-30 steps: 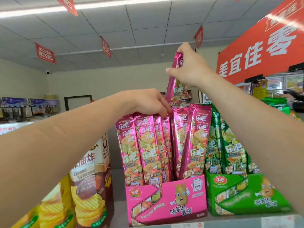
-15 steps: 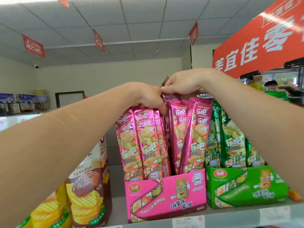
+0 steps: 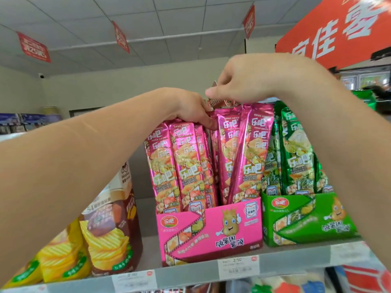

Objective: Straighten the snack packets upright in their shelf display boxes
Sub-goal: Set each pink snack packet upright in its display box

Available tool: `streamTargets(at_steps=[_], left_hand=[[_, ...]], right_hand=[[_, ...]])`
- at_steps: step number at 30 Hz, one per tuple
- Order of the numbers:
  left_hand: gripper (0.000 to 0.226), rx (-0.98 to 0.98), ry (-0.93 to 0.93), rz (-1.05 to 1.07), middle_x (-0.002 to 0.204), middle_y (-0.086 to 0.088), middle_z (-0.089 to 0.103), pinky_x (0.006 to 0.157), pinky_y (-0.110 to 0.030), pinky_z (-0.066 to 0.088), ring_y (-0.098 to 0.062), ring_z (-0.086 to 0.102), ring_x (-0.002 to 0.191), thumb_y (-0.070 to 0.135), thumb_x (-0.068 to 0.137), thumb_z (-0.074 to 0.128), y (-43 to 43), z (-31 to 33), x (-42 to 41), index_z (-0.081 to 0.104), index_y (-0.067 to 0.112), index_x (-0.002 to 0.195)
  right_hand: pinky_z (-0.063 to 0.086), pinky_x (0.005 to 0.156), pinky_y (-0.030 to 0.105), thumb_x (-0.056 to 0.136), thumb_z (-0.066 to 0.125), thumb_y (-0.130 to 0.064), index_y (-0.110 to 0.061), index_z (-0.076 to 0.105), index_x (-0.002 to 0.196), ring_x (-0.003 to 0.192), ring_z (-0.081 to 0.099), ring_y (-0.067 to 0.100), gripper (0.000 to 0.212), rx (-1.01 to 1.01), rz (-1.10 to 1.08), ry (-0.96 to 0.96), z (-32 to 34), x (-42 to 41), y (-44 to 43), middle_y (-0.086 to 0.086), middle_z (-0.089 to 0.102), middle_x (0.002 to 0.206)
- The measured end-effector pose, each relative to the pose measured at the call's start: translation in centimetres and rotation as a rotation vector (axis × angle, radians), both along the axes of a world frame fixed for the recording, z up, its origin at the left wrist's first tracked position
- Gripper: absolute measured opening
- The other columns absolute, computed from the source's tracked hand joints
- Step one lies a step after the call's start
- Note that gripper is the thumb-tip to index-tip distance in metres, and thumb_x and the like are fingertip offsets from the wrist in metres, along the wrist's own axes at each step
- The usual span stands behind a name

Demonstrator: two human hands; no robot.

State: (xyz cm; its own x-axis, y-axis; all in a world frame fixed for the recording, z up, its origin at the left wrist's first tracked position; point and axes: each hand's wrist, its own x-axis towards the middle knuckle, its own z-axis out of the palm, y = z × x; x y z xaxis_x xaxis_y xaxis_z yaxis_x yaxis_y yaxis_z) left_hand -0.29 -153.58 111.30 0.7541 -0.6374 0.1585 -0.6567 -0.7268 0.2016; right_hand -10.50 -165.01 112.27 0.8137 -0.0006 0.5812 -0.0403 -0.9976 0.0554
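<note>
At the left end of the grey shelf edge [image 3: 190, 271] stood yellow ridged-crisp bags [image 3: 61, 259] and, just beside them, a brown crisp bag [image 3: 114, 229]. The left hand [image 3: 186, 108] reached above them to the pink cardboard display box [image 3: 211, 229], with its fingers curled down over the tops of the tall pink foil snack packets [image 3: 179, 166] standing in the box's left half, gripping them there. A narrow gap separated that group from two more pink packets [image 3: 232, 153] in the right half; the front one of these tilted with its top to the right. The right hand [image 3: 243, 81] hovered over the gap, its thumb and fingers pinching the crimped top of a further pink packet [image 3: 220, 102] at the back of the box, most of which was hidden. A white price label [image 3: 238, 267] sat on the shelf edge below the box. Touching the pink box on its right was a green cardboard display box [image 3: 306, 218] holding green foil snack packets [image 3: 296, 149], partly covered by the right forearm. A red sign with white characters [image 3: 338, 28] hung overhead.
</note>
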Motion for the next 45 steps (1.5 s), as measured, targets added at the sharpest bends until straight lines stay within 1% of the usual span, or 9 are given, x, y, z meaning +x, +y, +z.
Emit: streamTargets(at_steps=[7, 14, 17, 19, 27, 30, 34, 40, 45], left_hand=[[0.009, -0.026, -0.105, -0.011, 0.084, -0.003, 0.063, 0.063, -0.030, 0.046, -0.020, 0.057, 0.072, 0.013, 0.088, 0.065, -0.9, -0.5, -0.2, 0.065, 0.013, 0.097], [0.029, -0.147, 0.025, -0.014, 0.055, 0.006, 0.068, 0.048, -0.021, 0.047, -0.013, 0.066, 0.051, 0.010, 0.082, 0.065, 0.2, 0.0, 0.7, 0.070, 0.023, 0.056], [0.030, -0.144, -0.017, 0.025, 0.057, 0.007, 0.070, 0.039, -0.017, 0.045, -0.009, 0.065, 0.046, 0.021, 0.082, 0.068, 0.2, 0.0, 0.6, 0.070, 0.029, 0.053], [0.023, -0.089, -0.115, 0.054, 0.060, 0.006, 0.070, 0.047, -0.021, 0.044, -0.010, 0.065, 0.051, 0.028, 0.082, 0.068, -0.1, -0.2, 0.5, 0.069, 0.027, 0.059], [0.011, 0.112, -0.142, 0.033, 0.076, 0.006, 0.073, 0.062, -0.027, 0.050, -0.012, 0.069, 0.064, 0.028, 0.091, 0.063, -0.3, 0.0, -1.0, 0.071, 0.023, 0.094], [0.019, 0.198, -0.041, 0.005, 0.093, 0.000, 0.071, 0.060, -0.027, 0.053, -0.017, 0.070, 0.075, 0.019, 0.095, 0.056, -0.2, 0.2, -1.7, 0.061, 0.020, 0.113], [0.018, 0.166, 0.070, 0.007, 0.085, -0.003, 0.072, 0.054, -0.025, 0.056, -0.015, 0.071, 0.061, 0.017, 0.095, 0.059, 0.3, 0.4, -2.1, 0.059, 0.016, 0.112], [0.018, 0.233, -0.181, -0.011, 0.102, -0.013, 0.064, 0.076, -0.034, 0.052, -0.026, 0.061, 0.084, 0.015, 0.099, 0.048, -1.0, 0.0, -3.3, 0.058, 0.005, 0.110], [0.015, 0.086, -0.139, 0.006, 0.096, -0.008, 0.068, 0.077, -0.036, 0.053, -0.025, 0.065, 0.078, 0.025, 0.095, 0.055, 0.7, 0.6, -2.9, 0.065, 0.014, 0.095]], right_hand=[[0.036, 0.069, 0.035, 0.090, 0.056, -0.055, -0.020, 0.058, 0.103, 0.095, 0.056, 0.031, 0.037, -0.073, 0.001, -0.294, -5.6, -1.0, 0.7, 0.005, 0.058, 0.096], [0.032, 0.091, 0.041, 0.094, 0.049, -0.035, -0.022, 0.061, 0.114, 0.114, 0.048, 0.030, 0.027, -0.210, -0.033, -0.538, -9.2, -1.6, 1.5, 0.006, 0.056, 0.115], [0.033, 0.095, 0.040, 0.089, 0.053, -0.021, -0.018, 0.059, 0.121, 0.116, 0.048, 0.031, 0.032, -0.175, 0.020, -0.650, -10.8, -1.9, 1.5, 0.008, 0.056, 0.121], [0.038, 0.100, 0.042, 0.088, 0.057, -0.017, -0.011, 0.057, 0.127, 0.118, 0.048, 0.033, 0.039, -0.105, 0.093, -0.686, -11.8, -2.2, 1.3, 0.013, 0.056, 0.124], [0.026, 0.118, 0.042, 0.090, 0.067, -0.020, -0.009, 0.034, 0.149, 0.144, 0.030, 0.031, 0.069, 0.091, 0.296, -0.592, -13.6, -2.7, 0.2, 0.017, 0.030, 0.156], [0.023, 0.118, 0.029, 0.094, 0.063, -0.019, -0.011, 0.036, 0.148, 0.143, 0.032, 0.023, 0.061, 0.071, 0.382, -0.543, -13.3, -2.9, -0.2, 0.010, 0.039, 0.152], [0.024, 0.110, 0.011, 0.091, 0.065, -0.008, -0.012, 0.050, 0.138, 0.133, 0.043, 0.013, 0.050, 0.125, 0.507, -0.565, -12.5, -3.4, -0.5, 0.003, 0.053, 0.138], [0.040, 0.104, 0.045, 0.089, 0.066, -0.012, -0.011, 0.057, 0.130, 0.127, 0.050, 0.029, 0.042, 0.037, 0.456, -0.541, -11.6, -3.0, 0.7, 0.009, 0.056, 0.133], [0.032, 0.109, 0.045, 0.095, 0.055, -0.032, -0.021, 0.035, 0.149, 0.141, 0.032, 0.023, 0.059, -0.053, 0.226, -0.466, -11.5, -3.0, 1.3, 0.004, 0.040, 0.150]])
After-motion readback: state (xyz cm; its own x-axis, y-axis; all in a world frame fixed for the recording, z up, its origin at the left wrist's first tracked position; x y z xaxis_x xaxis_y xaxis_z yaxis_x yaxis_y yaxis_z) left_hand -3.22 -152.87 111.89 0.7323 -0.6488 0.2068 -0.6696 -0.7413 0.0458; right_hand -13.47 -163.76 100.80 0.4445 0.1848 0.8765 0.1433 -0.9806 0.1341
